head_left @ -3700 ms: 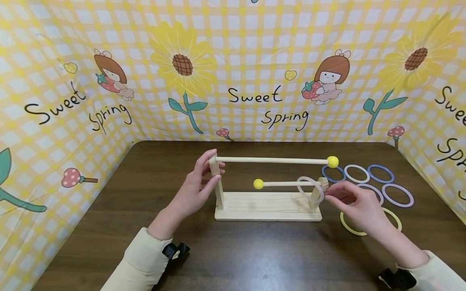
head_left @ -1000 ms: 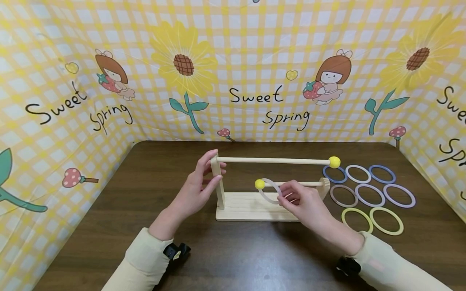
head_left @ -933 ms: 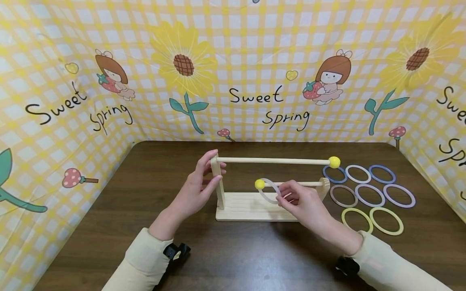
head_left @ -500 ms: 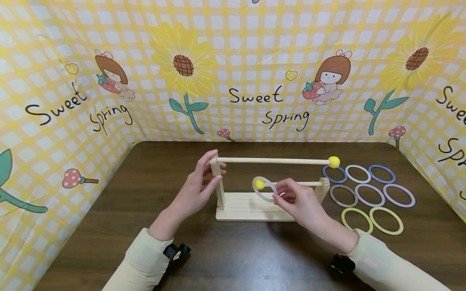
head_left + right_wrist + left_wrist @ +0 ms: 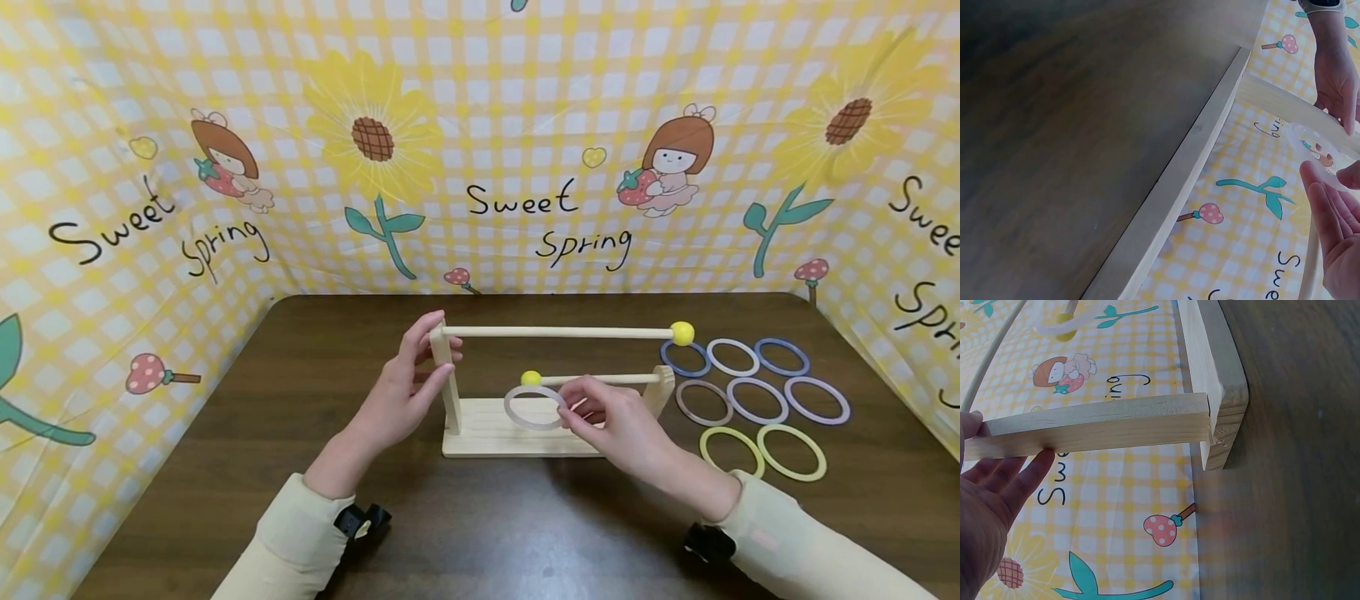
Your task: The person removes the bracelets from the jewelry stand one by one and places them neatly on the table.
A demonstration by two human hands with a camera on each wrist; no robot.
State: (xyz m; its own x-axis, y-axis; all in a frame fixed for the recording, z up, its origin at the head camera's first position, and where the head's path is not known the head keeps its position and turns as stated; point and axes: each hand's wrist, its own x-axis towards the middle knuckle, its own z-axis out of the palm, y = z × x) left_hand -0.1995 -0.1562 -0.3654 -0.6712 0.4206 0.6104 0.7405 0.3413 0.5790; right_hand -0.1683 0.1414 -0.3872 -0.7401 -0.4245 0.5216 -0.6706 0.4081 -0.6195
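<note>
A pale wooden stand with a flat base [image 5: 487, 437] has a long upper rod [image 5: 562, 332] and a shorter lower rod [image 5: 600, 380]. My left hand [image 5: 397, 400] grips the left post [image 5: 447, 387] near its top, thumb in front and fingers behind; the left wrist view shows this post [image 5: 1104, 422] too. Between thumb and fingertips, my right hand [image 5: 618, 421] pinches a pale translucent ring [image 5: 531, 426]. The ring lies tilted nearly flat just below the yellow ball [image 5: 531, 378] at the lower rod's left end, its far edge overlapping the ball in the head view.
Right of the stand, several rings lie in rows on the brown table [image 5: 450, 525], among them a blue ring [image 5: 782, 372], a lilac ring [image 5: 846, 402] and a yellow ring [image 5: 791, 479]. Another yellow ball [image 5: 682, 334] caps the upper rod. A checked cloth [image 5: 510, 117] hangs around the table.
My right hand has drawn the ring leftward along the lower rod, past the ball and off its end. The ring has also tipped flatter. My left hand stays on the post.
</note>
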